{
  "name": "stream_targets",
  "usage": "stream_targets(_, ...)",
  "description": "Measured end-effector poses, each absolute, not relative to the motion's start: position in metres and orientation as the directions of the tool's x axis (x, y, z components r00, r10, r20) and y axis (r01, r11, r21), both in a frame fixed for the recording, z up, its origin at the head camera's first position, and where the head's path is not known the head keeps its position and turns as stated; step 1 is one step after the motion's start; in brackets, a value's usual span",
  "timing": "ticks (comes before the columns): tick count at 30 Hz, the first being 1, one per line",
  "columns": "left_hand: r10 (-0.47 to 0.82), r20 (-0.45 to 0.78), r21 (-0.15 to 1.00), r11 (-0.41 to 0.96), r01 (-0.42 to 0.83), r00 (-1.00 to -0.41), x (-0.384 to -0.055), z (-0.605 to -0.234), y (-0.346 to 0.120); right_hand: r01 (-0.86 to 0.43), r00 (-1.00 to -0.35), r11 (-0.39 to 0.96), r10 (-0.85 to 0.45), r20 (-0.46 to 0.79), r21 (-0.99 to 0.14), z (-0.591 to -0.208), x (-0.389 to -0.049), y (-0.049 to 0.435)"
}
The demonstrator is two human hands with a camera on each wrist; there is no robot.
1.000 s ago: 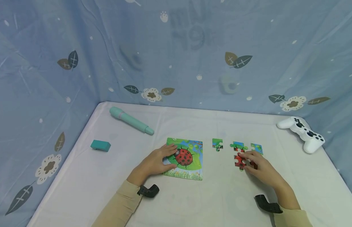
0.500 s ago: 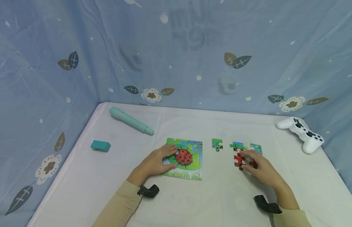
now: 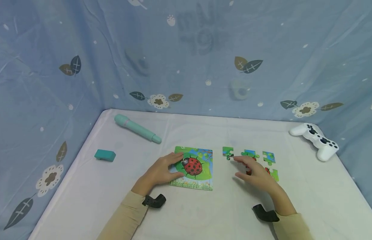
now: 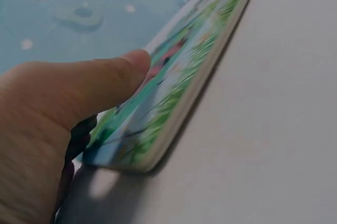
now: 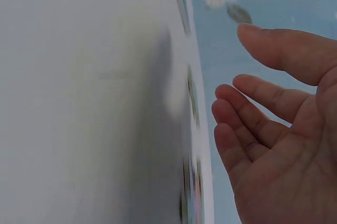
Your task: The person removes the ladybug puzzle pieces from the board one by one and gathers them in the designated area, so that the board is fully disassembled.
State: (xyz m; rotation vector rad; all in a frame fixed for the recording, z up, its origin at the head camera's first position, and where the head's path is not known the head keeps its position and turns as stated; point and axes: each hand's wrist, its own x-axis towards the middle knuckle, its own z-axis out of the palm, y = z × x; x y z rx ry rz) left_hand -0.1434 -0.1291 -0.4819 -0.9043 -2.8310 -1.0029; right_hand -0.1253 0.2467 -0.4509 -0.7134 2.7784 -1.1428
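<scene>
Free strip of counter (image 3: 223, 203) between ladybird puzzle (image 3: 198, 170) and right grip (image 3: 258, 175), loose pieces (image 3: 269, 157) around this grip, left grip (image 3: 161, 171) blocking puzzle's left side, curtain (image 3: 189, 63) behind.

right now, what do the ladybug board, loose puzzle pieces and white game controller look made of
Ladybug board: perhaps cardboard or thin wood, smooth printed face, pale edge in the left wrist view. Loose puzzle pieces: possibly similar printed board, flat and tabbed; finish unclear. Game controller: probably hard plastic, its white shell smooth and moulded-looking.
</scene>
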Motion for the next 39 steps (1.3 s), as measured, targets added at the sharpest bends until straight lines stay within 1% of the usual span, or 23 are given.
stream_targets(5,0.489,0.191,0.574,0.648,0.501,-0.851,-0.147,-0.482,-0.140,-0.398,-0.871,0.586,-0.484,0.090,-0.706,-0.449,-0.128,0.211)
stream_targets(9,0.474,0.167,0.562,0.674,0.479,-0.864,-0.149,-0.482,-0.146,-0.440,-0.833,0.545,-0.545,0.098,-0.714,-0.446,-0.131,0.181)
stream_targets(14,0.487,0.134,0.564,0.679,0.470,-0.863,-0.149,-0.481,-0.148,-0.483,-0.787,0.509,-0.609,0.099,-0.712,-0.445,-0.137,0.145)
stream_targets(18,0.496,0.129,0.556,0.681,0.477,-0.858,-0.145,-0.481,-0.149,-0.491,-0.771,0.498,-0.630,0.091,-0.715,-0.448,-0.141,0.119)
stream_targets(23,0.506,0.153,0.541,0.676,0.501,-0.849,-0.142,-0.480,-0.148,-0.474,-0.791,0.510,-0.605,0.091,-0.718,-0.455,-0.144,0.098)
stream_targets(27,0.501,0.143,0.537,0.685,0.492,-0.853,-0.142,-0.481,-0.147,-0.456,-0.817,0.542,-0.569,0.091,-0.706,-0.462,-0.144,0.090)
stream_targets(33,0.499,0.141,0.528,0.692,0.491,-0.855,-0.144,-0.482,-0.147,-0.441,-0.849,0.565,-0.514,0.120,-0.697,-0.468,-0.141,0.082)
stream_targets(39,0.505,0.140,0.530,0.689,0.495,-0.852,-0.144,-0.483,-0.147,-0.409,-0.866,0.569,-0.489,0.105,-0.713,-0.467,-0.138,0.081)
